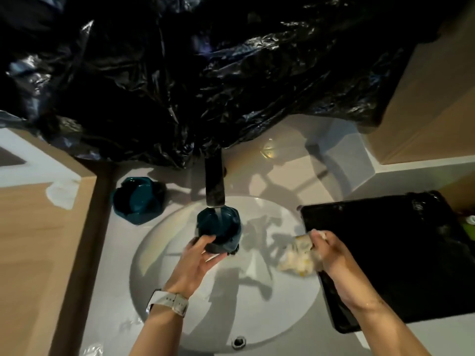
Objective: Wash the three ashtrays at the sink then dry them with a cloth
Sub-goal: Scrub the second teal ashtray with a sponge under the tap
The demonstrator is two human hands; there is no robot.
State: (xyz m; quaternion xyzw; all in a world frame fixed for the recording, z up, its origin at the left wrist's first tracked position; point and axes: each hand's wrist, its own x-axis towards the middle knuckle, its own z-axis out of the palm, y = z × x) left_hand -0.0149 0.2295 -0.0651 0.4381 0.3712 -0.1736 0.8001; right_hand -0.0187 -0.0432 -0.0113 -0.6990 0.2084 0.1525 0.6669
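My left hand [196, 263] holds a dark teal ashtray [218, 227] over the white basin [180, 304], right under the black tap [214, 183]. Water runs from the tap into the ashtray. My right hand [331, 255] grips a soapy yellow-white sponge [298, 258] over the basin's right side, next to the tray. At least one more teal ashtray [137, 200] sits on the counter left of the tap; it may be a stack.
A black tray [398, 253] lies on the counter right of the basin. Crumpled black plastic sheeting [205, 73] covers the wall above the tap. Wooden panels [33, 253] flank the sink. The overflow hole [239, 341] is at the basin's near edge.
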